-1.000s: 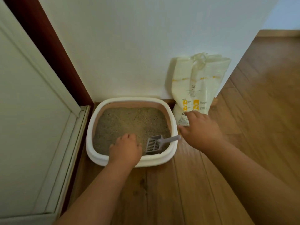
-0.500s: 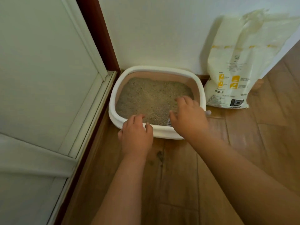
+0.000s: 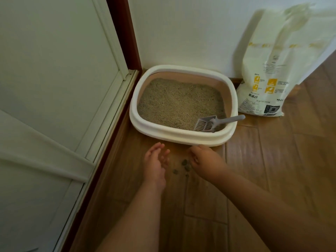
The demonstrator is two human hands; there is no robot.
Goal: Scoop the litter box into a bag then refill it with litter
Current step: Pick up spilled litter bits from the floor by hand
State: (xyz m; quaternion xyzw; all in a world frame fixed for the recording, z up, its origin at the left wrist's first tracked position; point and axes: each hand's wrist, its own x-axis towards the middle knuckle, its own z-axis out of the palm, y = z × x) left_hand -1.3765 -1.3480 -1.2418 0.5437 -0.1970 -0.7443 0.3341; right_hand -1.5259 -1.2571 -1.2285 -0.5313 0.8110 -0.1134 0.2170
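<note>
The litter box (image 3: 183,137), white-rimmed with a beige inside, stands on the floor in the wall corner and holds grey-beige litter. A grey slotted scoop (image 3: 209,123) lies in its front right corner, handle over the rim. A white litter bag (image 3: 269,73) leans on the wall to the right. Several small dark clumps (image 3: 185,165) lie on the floor in front of the box. My left hand (image 3: 154,162) is left of them, fingers straight, palm turned inward. My right hand (image 3: 207,159) hovers just right of them, fingers loosely curled downward, holding nothing that I can see.
A white door panel (image 3: 54,88) with a dark red-brown frame (image 3: 127,37) runs along the left side. White wall stands behind the box. Wooden floor boards (image 3: 272,160) stretch to the right and toward me.
Both hands have drawn back from the box's front rim to the floor in front of it. The scoop, covered by my right hand before, shows again.
</note>
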